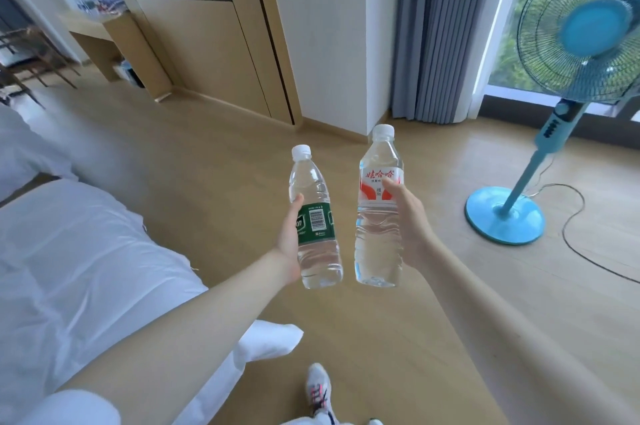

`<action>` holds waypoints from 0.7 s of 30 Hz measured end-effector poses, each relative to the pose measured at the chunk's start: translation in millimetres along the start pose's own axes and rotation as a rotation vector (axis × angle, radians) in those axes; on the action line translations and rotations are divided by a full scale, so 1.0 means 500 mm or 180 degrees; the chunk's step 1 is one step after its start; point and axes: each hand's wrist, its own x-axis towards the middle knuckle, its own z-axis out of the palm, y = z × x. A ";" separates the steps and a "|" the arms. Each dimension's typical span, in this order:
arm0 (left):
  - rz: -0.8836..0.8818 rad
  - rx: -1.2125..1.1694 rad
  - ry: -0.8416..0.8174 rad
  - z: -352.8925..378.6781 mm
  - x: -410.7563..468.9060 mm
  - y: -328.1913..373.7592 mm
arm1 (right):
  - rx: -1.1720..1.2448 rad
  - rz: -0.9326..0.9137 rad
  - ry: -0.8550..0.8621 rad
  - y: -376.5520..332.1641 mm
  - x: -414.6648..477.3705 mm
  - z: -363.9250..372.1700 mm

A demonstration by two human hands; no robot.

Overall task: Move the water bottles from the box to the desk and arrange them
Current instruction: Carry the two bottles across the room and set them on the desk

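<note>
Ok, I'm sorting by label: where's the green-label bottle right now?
Head view, mid-frame: the green-label bottle is held cap up in the left hand, just left of the red-label bottle in the right hand, over the wood floor.

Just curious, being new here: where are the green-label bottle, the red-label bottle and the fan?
green-label bottle (317, 222): head view, on the green label.
red-label bottle (380, 174): head view, on the red lettering.
fan (491, 224): head view, on its round base.

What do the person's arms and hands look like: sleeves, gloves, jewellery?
The left forearm and right forearm are bare. The left hand and right hand wear no gloves; no watch, bracelet or ring shows. White fabric at the left upper arm may be a sleeve.
</note>
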 end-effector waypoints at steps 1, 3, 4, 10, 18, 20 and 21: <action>0.0015 0.0026 0.0017 0.001 0.017 0.007 | -0.0001 0.0001 -0.0023 -0.002 0.015 0.000; 0.0036 0.0052 0.0006 0.000 0.050 0.023 | -0.0007 -0.0011 -0.0046 -0.005 0.049 0.005; 0.0033 0.0041 -0.0013 -0.002 0.068 0.033 | -0.0031 -0.0019 -0.0044 -0.008 0.066 0.011; 0.0045 -0.0081 -0.0114 -0.040 0.197 0.123 | -0.0396 -0.0120 -0.0064 -0.034 0.211 0.089; 0.0299 -0.0444 -0.0146 -0.165 0.377 0.342 | -0.0956 -0.0148 -0.0287 -0.081 0.456 0.288; 0.0357 -0.0431 0.0017 -0.209 0.406 0.390 | -0.0999 -0.0134 -0.0344 -0.083 0.508 0.339; 0.0366 -0.0444 0.0073 -0.230 0.418 0.411 | -0.1018 -0.0128 -0.0389 -0.082 0.531 0.363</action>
